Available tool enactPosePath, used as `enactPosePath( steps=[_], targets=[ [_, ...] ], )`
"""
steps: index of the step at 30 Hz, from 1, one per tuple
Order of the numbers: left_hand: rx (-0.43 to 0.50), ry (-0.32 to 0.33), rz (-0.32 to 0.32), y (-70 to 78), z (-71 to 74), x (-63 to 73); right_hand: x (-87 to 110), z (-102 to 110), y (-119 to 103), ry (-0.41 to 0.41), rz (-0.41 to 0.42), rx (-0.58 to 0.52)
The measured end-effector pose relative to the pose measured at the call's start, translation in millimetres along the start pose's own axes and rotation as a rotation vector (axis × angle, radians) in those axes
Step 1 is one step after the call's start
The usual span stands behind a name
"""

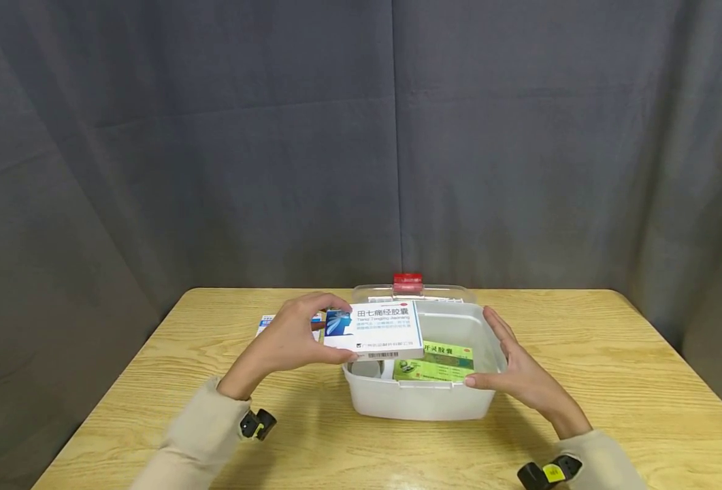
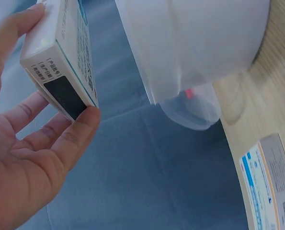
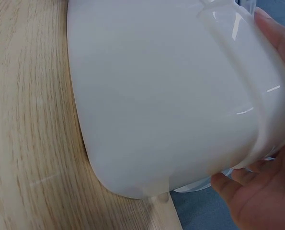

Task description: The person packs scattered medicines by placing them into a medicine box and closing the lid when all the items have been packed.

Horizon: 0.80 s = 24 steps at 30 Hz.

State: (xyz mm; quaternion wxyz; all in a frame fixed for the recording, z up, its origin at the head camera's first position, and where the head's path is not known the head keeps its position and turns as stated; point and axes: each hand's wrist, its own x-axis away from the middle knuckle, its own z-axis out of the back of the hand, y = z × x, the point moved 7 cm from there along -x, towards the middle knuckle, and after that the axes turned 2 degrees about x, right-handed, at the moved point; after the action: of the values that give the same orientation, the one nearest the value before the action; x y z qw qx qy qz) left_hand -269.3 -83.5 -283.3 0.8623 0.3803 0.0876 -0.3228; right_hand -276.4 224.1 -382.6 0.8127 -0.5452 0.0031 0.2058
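In the head view my left hand (image 1: pixel 305 333) holds a white medicine box (image 1: pixel 375 330) by its left end, thumb below and fingers above. The medicine box (image 2: pixel 61 57) is tilted over the left part of a translucent white plastic storage box (image 1: pixel 418 401), apart from its wall in the left wrist view. My right hand (image 1: pixel 522 374) grips the storage box at its right side, with the thumb on the front rim and the fingers along the side. Inside lies a green medicine box (image 1: pixel 437 364), partly hidden by the white one.
The storage box's clear lid (image 1: pixel 449 294) with a red latch (image 1: pixel 407 282) stands open at the back. On the wooden table (image 1: pixel 171 381), another blue and white medicine box (image 2: pixel 269 184) lies left of the storage box, mostly behind my left hand. A grey curtain (image 1: pixel 275 170) hangs behind.
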Motion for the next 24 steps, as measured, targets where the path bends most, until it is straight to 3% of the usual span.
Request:
enactPosePath(
  steps=[8, 14, 24],
  targets=[
    [0.067, -0.046, 0.008, 5.8, -14.5, -8.1, 0.4, -0.8, -2.5, -0.002, 0.018, 0.018],
    [0.052, -0.055, -0.021, 13.3, -22.3, -14.1, -0.3, 0.7, -6.3, -0.008, 0.018, 0.021],
    [0.054, -0.056, -0.015, 16.8, -33.9, -19.9, 2.1, 0.3, -7.4, -0.010, 0.005, -0.001]
  ],
)
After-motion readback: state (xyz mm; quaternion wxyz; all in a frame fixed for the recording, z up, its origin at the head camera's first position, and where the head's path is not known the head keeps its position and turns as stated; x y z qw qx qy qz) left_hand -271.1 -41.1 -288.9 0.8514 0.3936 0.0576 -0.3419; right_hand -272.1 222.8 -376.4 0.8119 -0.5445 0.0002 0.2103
